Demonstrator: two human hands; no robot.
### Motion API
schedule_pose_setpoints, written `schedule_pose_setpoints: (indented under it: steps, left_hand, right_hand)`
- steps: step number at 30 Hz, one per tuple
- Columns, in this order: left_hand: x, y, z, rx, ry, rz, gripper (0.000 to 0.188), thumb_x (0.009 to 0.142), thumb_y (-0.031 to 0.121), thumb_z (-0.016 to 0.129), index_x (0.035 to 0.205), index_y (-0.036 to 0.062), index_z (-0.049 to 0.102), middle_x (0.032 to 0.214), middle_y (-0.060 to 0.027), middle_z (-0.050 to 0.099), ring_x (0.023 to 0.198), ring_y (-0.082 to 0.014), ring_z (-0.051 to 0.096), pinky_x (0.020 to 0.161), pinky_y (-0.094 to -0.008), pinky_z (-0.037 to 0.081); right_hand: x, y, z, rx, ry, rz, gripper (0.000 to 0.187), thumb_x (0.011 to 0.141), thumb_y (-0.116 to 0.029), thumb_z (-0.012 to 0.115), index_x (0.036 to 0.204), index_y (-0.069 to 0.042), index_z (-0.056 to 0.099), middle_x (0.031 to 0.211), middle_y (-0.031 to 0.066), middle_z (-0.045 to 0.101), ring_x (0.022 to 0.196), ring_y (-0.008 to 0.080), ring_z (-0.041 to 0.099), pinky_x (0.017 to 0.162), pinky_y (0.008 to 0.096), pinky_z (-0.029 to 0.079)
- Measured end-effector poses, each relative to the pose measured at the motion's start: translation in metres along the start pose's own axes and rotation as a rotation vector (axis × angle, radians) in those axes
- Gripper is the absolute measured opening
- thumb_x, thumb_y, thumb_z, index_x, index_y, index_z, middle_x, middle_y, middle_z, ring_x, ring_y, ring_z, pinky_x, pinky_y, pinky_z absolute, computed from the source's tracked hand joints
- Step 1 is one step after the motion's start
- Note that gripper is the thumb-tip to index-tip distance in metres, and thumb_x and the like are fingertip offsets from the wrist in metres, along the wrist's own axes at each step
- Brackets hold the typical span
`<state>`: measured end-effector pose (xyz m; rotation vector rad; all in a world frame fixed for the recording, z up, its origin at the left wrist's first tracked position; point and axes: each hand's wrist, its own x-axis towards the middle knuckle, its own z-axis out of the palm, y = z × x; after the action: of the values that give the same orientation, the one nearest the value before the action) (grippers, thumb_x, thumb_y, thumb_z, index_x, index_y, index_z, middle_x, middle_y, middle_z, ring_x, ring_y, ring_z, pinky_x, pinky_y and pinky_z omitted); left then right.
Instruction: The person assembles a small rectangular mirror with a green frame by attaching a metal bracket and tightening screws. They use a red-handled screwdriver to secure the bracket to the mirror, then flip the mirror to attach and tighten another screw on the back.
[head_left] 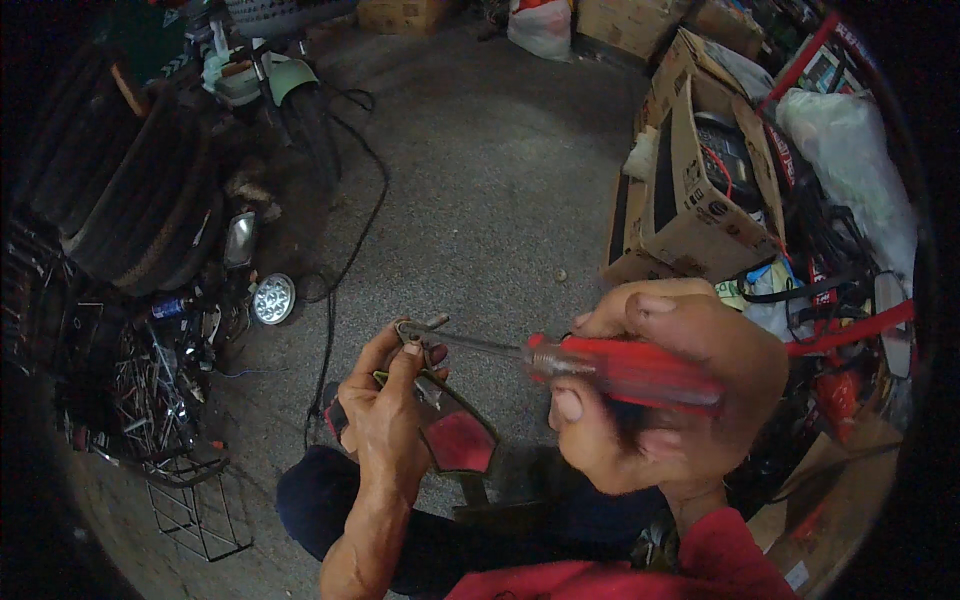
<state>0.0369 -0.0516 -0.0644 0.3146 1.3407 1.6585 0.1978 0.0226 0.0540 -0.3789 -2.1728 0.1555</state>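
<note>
My right hand (660, 390) is wrapped round the red, clear-ended handle of a screwdriver (635, 372). Its thin metal shaft points left, and the tip reaches a small metal stem (425, 326) at my left fingertips. My left hand (385, 410) is closed, thumb and fingers pinching that stem. Just below hangs a mirror (462, 438) with a dark green rim and a face showing red; it seems joined to the stem, though the fingers hide the joint. Both hands are in front of my bent knees, above the floor.
Tyres (150, 190) are stacked at the left, near a round lamp (273, 299) and a heap of metal tools (150, 400). A black cable (375, 210) runs along the floor. Open cardboard boxes (700, 220) and a red bar (850, 328) are at the right.
</note>
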Motion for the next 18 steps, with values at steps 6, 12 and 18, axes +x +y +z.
schedule_pose_setpoints:
  steps: [6,12,18]
  left_hand:
    - [-0.001,-0.003,0.004,0.013,-0.027,-0.004,0.030,0.089,0.005,0.056,0.117,-0.0069,0.054,0.095,-0.0107,0.060,0.088,-0.0225,0.065,0.074,-0.0318,0.053]
    - [0.002,-0.006,0.002,-0.005,0.011,-0.036,0.032,0.088,0.005,0.057,0.117,-0.0070,0.054,0.094,-0.0101,0.061,0.089,-0.0228,0.065,0.073,-0.0308,0.053]
    - [0.001,-0.006,0.002,0.009,0.007,-0.045,0.033,0.087,0.004,0.058,0.117,-0.0075,0.054,0.095,-0.0102,0.061,0.088,-0.0222,0.065,0.072,-0.0305,0.052]
  right_hand:
    - [0.000,-0.011,-0.013,-0.201,-0.088,0.037,0.053,0.065,-0.012,0.076,0.108,0.000,0.047,0.087,0.0152,0.059,0.066,0.0194,0.059,0.057,0.0273,0.050]
    - [0.004,-0.004,-0.001,0.039,-0.032,0.079,0.045,0.066,-0.008,0.077,0.102,-0.002,0.050,0.083,0.0140,0.058,0.065,0.0182,0.059,0.053,0.0264,0.049]
    - [-0.001,-0.010,-0.004,-0.119,-0.080,0.024,0.054,0.064,-0.018,0.084,0.104,-0.004,0.049,0.085,0.0090,0.058,0.062,0.0193,0.060,0.053,0.0302,0.049]
